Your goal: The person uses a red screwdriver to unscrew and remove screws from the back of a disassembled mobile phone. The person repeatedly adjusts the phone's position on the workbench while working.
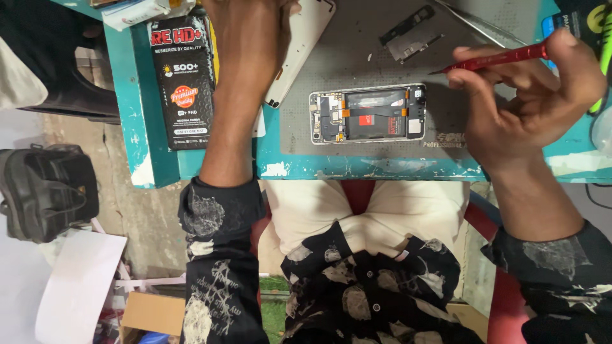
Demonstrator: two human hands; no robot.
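Nearest to me are my own dark patterned sleeves (220,255) and my pale trousers, below the chipped teal edge of the table (357,169).

My right hand (529,102) is closed around a slim red screwdriver (500,58), pinched between thumb and fingers, its tip pointing left over the grey work mat (357,38). My left hand (252,32) reaches up the table beside a white back cover (306,38); its fingers run out of the top of the view, so I cannot tell whether they are curled or spread, or whether they grip anything.

An opened phone (368,113) lies flat on the mat between my two arms, back off, with its boards, battery and orange ribbon cables bare. I judge it light and stiff but fragile: the cables and connectors would tear easily, so I would take it by the metal frame at its long edges, never by the insides. Small loose metal parts (408,35) lie on the mat above it. A black printed box (183,83) lies at the table's left end; I cannot see inside it. On the floor to the left sits a dark bag (48,191).
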